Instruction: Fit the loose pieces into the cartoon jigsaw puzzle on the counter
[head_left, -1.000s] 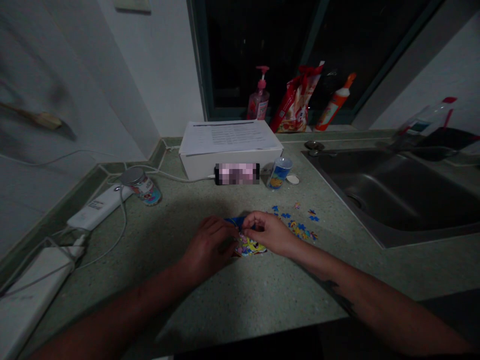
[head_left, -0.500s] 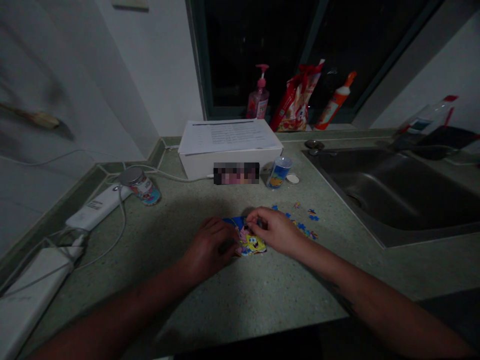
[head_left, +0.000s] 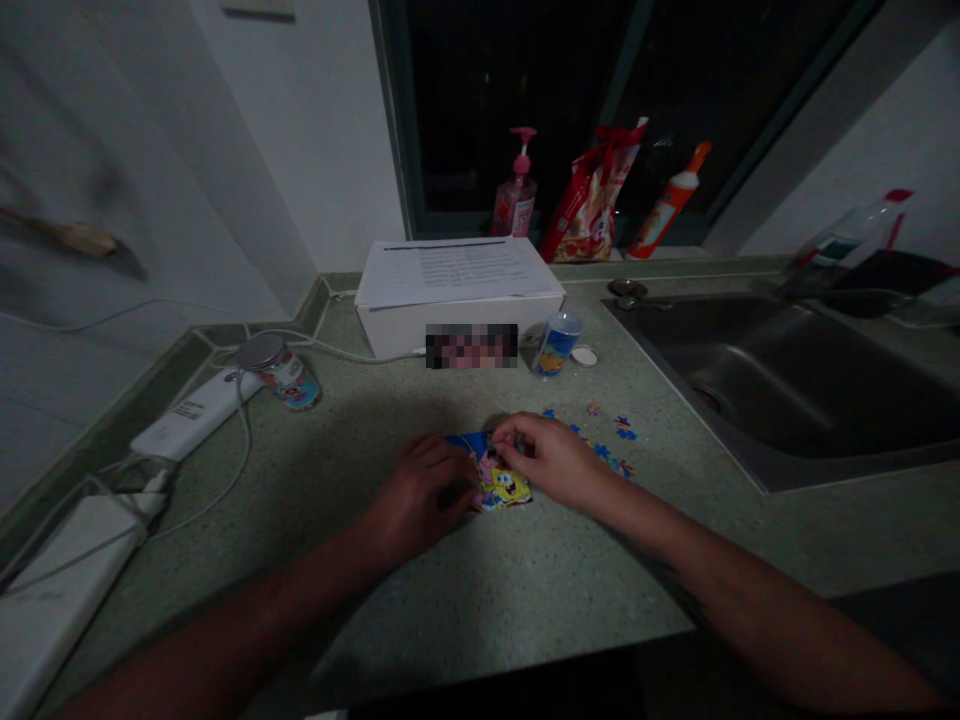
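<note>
A small, partly joined cartoon jigsaw puzzle (head_left: 501,484) lies on the speckled green counter (head_left: 480,590). My left hand (head_left: 414,500) rests on its left edge with the fingers curled down onto it. My right hand (head_left: 546,460) sits at its upper right, thumb and fingers pinched together over the puzzle; what they hold is too small to make out. Several loose blue puzzle pieces (head_left: 609,440) are scattered just right of my right hand.
A white box (head_left: 457,300) topped with printed paper stands behind the puzzle, a small blue cup (head_left: 558,344) beside it. A tin can (head_left: 283,372), white adapters and cables lie at the left. A steel sink (head_left: 780,380) is at the right; bottles line the windowsill.
My right hand has shifted slightly right and down, uncovering more of the puzzle's picture. My left hand has stayed on the left edge.
</note>
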